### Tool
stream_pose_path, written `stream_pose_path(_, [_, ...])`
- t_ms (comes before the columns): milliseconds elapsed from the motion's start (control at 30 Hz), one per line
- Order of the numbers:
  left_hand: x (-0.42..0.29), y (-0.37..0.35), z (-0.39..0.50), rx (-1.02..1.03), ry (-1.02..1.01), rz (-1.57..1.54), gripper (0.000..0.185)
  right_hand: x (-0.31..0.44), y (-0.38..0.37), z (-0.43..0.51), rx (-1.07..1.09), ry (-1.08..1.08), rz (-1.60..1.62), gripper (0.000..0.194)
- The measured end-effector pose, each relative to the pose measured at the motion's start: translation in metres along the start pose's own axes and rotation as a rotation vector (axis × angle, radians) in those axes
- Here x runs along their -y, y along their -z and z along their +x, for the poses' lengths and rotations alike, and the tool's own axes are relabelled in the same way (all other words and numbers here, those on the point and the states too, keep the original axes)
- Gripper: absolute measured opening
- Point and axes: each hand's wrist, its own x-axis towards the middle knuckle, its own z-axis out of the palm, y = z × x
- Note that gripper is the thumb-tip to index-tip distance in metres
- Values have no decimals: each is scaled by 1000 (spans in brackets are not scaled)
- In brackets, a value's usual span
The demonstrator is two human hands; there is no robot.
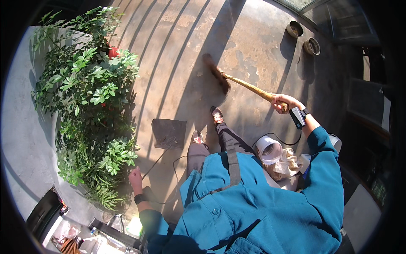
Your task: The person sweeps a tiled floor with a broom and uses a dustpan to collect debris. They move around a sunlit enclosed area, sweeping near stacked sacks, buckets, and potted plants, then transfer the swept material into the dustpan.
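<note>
My right hand [280, 103] is closed around the end of a wooden handle, and the handle runs up and left to a dark broom head [217, 73], which is blurred against the floor. My left hand [135, 178] grips the thin handle of a dustpan [169, 134]. The dustpan lies on the floor to the left of my feet, with some fine debris on its pan. Straps with dark devices sit on both wrists.
Leafy potted plants [95, 104] line the left wall. Two round pots [295, 29] [311, 46] stand at the upper right. A white bucket [269, 150] and a crumpled beige sack [287, 165] are beside my right leg. A cluttered surface [95, 244] is at the lower left.
</note>
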Motion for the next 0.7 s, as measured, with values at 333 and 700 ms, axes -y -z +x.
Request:
stream_pose_path(333, [-38, -48, 8, -37, 182, -171, 42, 23, -40, -16, 97, 139, -12, 62])
stream_pose_path(700, [-94, -116, 72, 133, 277, -231, 46, 79, -231, 183, 610, -232, 145, 44])
